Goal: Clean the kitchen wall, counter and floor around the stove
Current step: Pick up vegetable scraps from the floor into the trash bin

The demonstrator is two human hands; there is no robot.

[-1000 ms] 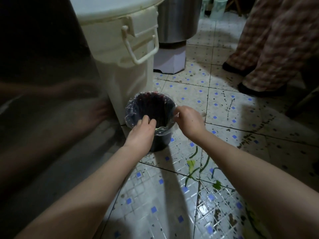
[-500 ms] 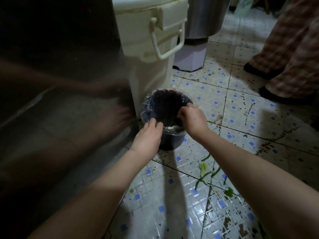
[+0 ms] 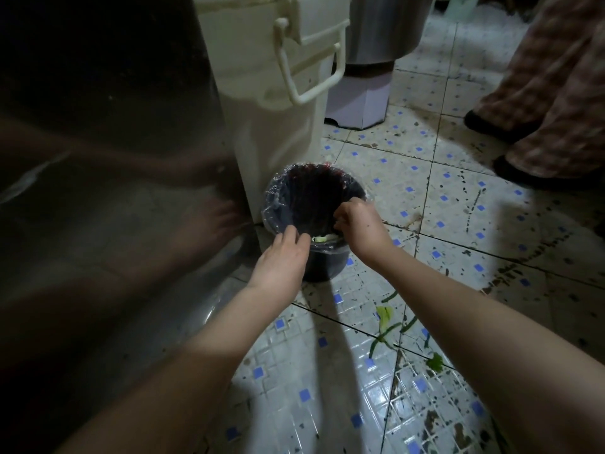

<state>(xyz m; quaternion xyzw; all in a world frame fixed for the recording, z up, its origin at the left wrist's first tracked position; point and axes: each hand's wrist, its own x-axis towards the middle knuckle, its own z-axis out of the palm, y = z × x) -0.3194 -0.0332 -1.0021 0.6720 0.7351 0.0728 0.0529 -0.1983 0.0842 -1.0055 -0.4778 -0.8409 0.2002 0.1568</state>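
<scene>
A small dark waste bin (image 3: 322, 263) lined with a clear plastic bag (image 3: 271, 204) stands on the dirty tiled floor (image 3: 409, 178). Pale vegetable scraps (image 3: 324, 238) lie at its near rim. My left hand (image 3: 281, 260) rests on the near rim with its fingers curled over the edge. My right hand (image 3: 357, 226) pinches the bag at the bin's right rim, fingers bent inward. Green vegetable scraps (image 3: 386, 322) lie scattered on the tiles near my right forearm.
A tall cream plastic container with a handle (image 3: 288, 93) stands right behind the bin. A shiny steel cabinet side (image 3: 98, 191) fills the left. A metal drum on a lilac base (image 3: 360, 103) is further back. Another person's legs and dark shoes (image 3: 523, 172) stand at right.
My right hand has moved from outside the right rim inward over the bin's edge. My left hand stays on the near rim. The view has shifted leftward and closer.
</scene>
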